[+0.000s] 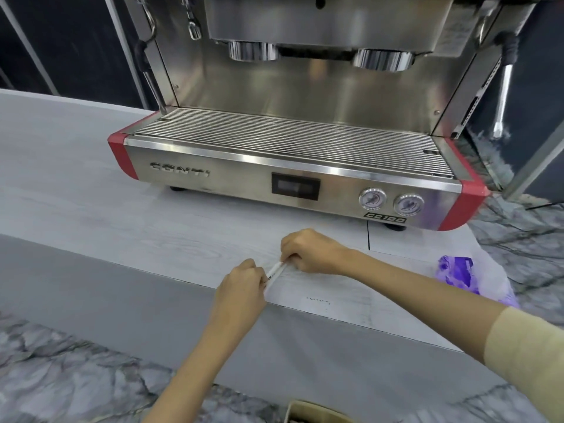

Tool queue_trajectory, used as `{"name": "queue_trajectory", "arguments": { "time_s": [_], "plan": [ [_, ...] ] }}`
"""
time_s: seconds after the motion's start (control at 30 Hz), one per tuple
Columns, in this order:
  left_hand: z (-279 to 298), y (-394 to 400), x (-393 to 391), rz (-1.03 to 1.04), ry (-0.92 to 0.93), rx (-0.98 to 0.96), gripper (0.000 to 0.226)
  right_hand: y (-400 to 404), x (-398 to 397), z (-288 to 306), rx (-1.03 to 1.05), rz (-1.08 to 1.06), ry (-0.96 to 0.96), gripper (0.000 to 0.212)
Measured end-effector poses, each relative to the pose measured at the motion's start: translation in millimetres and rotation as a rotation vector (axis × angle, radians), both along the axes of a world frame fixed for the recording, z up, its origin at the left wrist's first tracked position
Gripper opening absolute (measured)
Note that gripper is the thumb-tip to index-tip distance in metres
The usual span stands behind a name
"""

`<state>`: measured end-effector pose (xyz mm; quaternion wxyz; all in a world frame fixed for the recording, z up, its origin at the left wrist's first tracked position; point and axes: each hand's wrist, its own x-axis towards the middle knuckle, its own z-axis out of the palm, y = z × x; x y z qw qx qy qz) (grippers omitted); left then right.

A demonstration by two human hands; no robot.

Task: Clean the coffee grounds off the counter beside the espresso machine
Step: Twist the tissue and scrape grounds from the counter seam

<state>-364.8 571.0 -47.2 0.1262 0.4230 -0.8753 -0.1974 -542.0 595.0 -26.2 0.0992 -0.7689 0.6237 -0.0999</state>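
Two hands hold a thin white strip over the desk, in front of the coffee machine.

The left hand (244, 280) and the right hand (308, 250) each pinch one end of the white strip (276, 271), close together; it may be a folded wipe or paper pulled tight to scrape with, but it is too small to tell. A few dark coffee grounds (319, 300) lie on the desk (91, 178), just near the front edge, beside the hands. The espresso machine (290, 166) stands behind. A purple packet in a clear bag (457, 273) sits to the right, out of the way.
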Motion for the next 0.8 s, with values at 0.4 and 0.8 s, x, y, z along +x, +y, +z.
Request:
{"name": "queue_trajectory", "arguments": {
  "time_s": [0.4,0.8],
  "plan": [
    [0,39,-29,-0.097,-0.074,-0.034,0.019,45,-27,-3,0.015,-0.037,0.084,0.018],
    [-17,62,-45,-0.301,0.044,-0.036,0.023,116,-36,-9,-0.027,-0.183,0.090,0.018]
  ]
}}
